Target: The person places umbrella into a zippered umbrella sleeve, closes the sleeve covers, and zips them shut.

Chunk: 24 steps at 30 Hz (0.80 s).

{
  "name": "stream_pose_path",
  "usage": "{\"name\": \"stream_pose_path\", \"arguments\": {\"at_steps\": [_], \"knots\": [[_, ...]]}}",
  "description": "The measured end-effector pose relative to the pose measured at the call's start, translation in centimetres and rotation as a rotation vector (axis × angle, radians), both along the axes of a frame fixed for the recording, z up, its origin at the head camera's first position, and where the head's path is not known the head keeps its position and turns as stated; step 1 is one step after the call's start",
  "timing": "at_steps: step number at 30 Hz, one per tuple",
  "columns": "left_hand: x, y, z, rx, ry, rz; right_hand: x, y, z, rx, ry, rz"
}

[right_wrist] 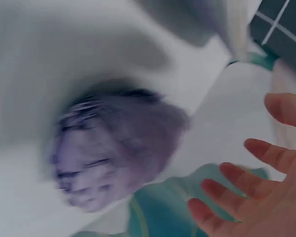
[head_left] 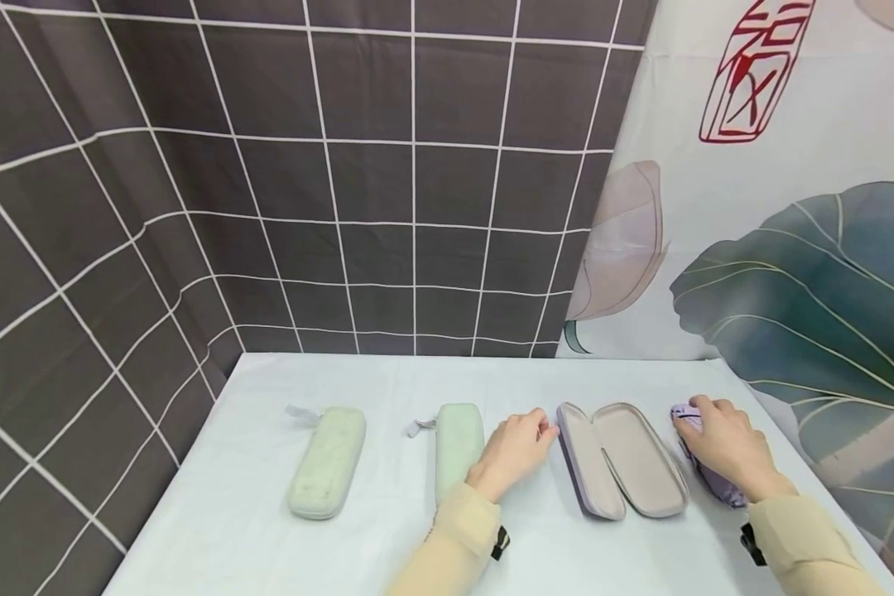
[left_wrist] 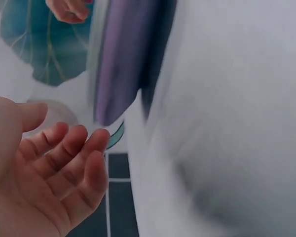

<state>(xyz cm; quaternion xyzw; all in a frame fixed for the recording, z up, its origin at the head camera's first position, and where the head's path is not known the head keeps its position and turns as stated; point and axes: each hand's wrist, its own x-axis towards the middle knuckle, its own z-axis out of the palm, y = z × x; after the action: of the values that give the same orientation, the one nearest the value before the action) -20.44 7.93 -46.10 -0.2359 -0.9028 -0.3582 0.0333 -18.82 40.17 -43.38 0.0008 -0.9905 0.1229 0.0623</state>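
An oblong hinged case (head_left: pixel 641 463), purple outside with a beige lining, lies spread on the table between the hands. Just left of its rim is my left hand (head_left: pixel 517 451), fingers loosely bent with nothing in them. In the left wrist view, the purple side of the case (left_wrist: pixel 123 59) rises beyond those fingertips. My right hand (head_left: pixel 730 443) hovers at a purple patterned fabric bundle (right_wrist: pixel 118 148) to the right of the case. The right wrist view shows that hand's fingers (right_wrist: pixel 271 153) spread and apart from the bundle, which is crumpled and blurred.
Two closed pale green oblong cases, one at the left (head_left: pixel 328 463) and one beside my left forearm (head_left: pixel 458 439), each have a small grey strap at the top. A white cloth covers the table (head_left: pixel 387 530). Dark gridded cloth (head_left: pixel 365 190) hangs behind.
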Motion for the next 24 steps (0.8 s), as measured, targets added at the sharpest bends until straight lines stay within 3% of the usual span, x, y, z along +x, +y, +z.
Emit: {"name": "stream_pose_path", "arguments": {"at_steps": [5,13,20,24], "knots": [[0.4,2.0,-0.9,-0.043,-0.034,0.029,0.2,2.5,-1.6,-0.023,-0.049,-0.041],[1.0,4.1,-1.1,-0.026,-0.093,0.097,0.0,5.1,-3.8,-0.096,-0.149,-0.128],[1.3,4.9,-1.7,0.021,-0.16,0.108,-0.6,5.3,-4.5,-0.115,-0.191,-0.114],[1.4,5.2,-1.8,0.043,-0.159,0.109,-0.5,4.9,-4.6,-0.131,-0.24,-0.136]]}}
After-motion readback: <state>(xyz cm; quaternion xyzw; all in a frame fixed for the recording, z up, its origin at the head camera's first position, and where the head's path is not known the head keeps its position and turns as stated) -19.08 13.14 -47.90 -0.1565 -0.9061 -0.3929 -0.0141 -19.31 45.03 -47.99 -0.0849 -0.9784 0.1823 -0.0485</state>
